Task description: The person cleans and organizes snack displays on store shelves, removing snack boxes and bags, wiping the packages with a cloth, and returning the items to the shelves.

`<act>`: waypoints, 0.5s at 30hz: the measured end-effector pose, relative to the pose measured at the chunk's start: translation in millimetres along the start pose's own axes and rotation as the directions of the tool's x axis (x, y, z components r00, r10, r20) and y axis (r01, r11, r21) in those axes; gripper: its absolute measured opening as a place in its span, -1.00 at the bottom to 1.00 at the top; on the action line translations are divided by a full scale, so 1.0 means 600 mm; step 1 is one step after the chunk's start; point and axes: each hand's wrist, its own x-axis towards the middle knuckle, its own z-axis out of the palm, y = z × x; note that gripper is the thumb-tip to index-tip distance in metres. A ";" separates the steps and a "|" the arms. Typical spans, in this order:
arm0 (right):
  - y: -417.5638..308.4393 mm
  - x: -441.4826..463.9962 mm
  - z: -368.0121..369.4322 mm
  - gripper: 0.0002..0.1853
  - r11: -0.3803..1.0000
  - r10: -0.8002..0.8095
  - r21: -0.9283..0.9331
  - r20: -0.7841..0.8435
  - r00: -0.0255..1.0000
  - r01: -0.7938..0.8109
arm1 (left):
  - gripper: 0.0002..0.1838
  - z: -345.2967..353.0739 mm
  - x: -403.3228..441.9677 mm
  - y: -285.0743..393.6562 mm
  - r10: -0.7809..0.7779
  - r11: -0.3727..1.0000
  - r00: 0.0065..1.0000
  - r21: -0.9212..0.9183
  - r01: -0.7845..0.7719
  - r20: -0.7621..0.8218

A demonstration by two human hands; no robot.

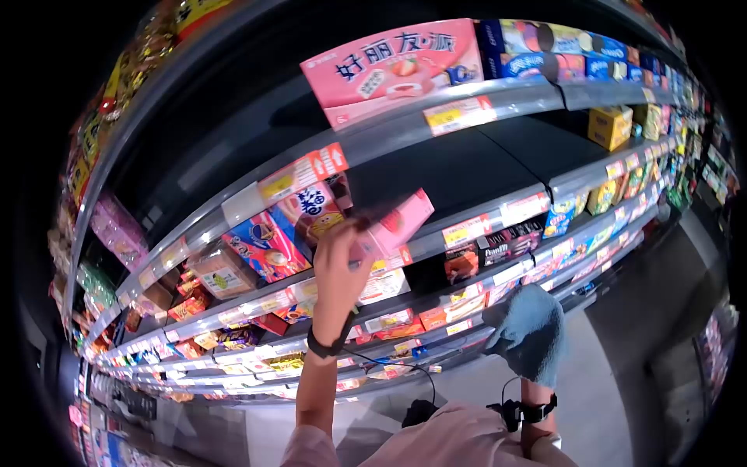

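My left hand (342, 261), with a dark band at the wrist, grips a small pink box (405, 222) with a strawberry picture. It holds the box tilted in front of the middle shelf, beside an upright snack box (311, 210). At the lower right, a blue-grey cloth (533, 327) covers my right hand (537, 385) and hides its fingers. This arm is lowered beside the shelving and has a black strap at the wrist.
A large pink carton (397, 66) stands on the upper shelf. Metal shelf edges (373, 144) with price labels curve across the view. Packaged snacks fill the lower shelves, including a yellow box (610, 128) at right. Grey floor (591, 350) shows below.
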 end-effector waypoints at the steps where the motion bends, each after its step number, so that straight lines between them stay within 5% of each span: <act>1: -0.003 -0.003 -0.003 -0.48 0.996 0.041 0.079 -0.014 0.999 -0.040 | -0.51 -0.015 0.011 0.034 0.118 0.993 0.992 0.002 -0.119 0.050; 2: -0.018 -0.003 -0.005 -0.53 0.920 0.159 0.365 -0.019 0.987 -0.141 | -0.48 -0.023 0.007 0.062 0.157 0.987 0.987 -0.041 -0.156 0.034; 4: -0.041 0.008 0.002 -0.61 0.241 0.381 0.959 0.047 0.923 -0.149 | -0.40 -0.032 -0.028 0.103 0.138 0.973 0.989 -0.192 -0.127 0.044; 5: -0.052 0.015 -0.010 -0.64 0.607 0.262 0.768 0.049 0.964 -0.205 | -0.36 -0.038 -0.053 0.121 0.077 0.955 0.994 -0.292 -0.052 0.073; 6: -0.063 0.021 -0.022 -0.66 0.926 0.137 0.349 0.051 0.989 -0.146 | -0.33 -0.038 -0.073 0.139 0.015 0.923 0.992 -0.384 0.033 0.121; 7: -0.074 0.026 -0.034 -0.69 0.999 0.011 -0.037 0.051 0.999 -0.009 | -0.31 -0.039 -0.093 0.159 -0.047 0.875 0.984 -0.469 0.122 0.169; 8: -0.099 0.023 -0.030 -0.77 0.846 0.167 0.495 0.108 0.980 -0.199 | -0.29 -0.039 -0.113 0.178 -0.109 0.814 0.970 -0.541 0.211 0.216; 11: -0.140 0.035 -0.077 -0.75 0.933 0.136 0.317 0.123 0.983 -0.169 | -0.25 -0.018 -0.191 0.212 -0.512 0.434 0.775 -0.666 0.606 0.371; 12: -0.152 0.016 -0.031 -0.73 0.798 0.251 0.550 0.069 0.966 -0.246 | -0.26 -0.007 -0.212 0.216 -0.554 0.310 0.728 -0.712 0.631 0.404; 14: -0.121 -0.059 0.099 -0.71 0.338 0.352 0.875 0.225 0.908 -0.348 | -0.51 0.010 -0.209 0.233 -0.637 0.291 0.694 -0.729 0.620 0.336; 15: -0.122 -0.065 0.105 -0.66 0.349 0.285 0.868 0.262 0.922 -0.354 | -0.56 0.013 -0.216 0.232 -0.662 0.292 0.673 -0.715 0.635 0.328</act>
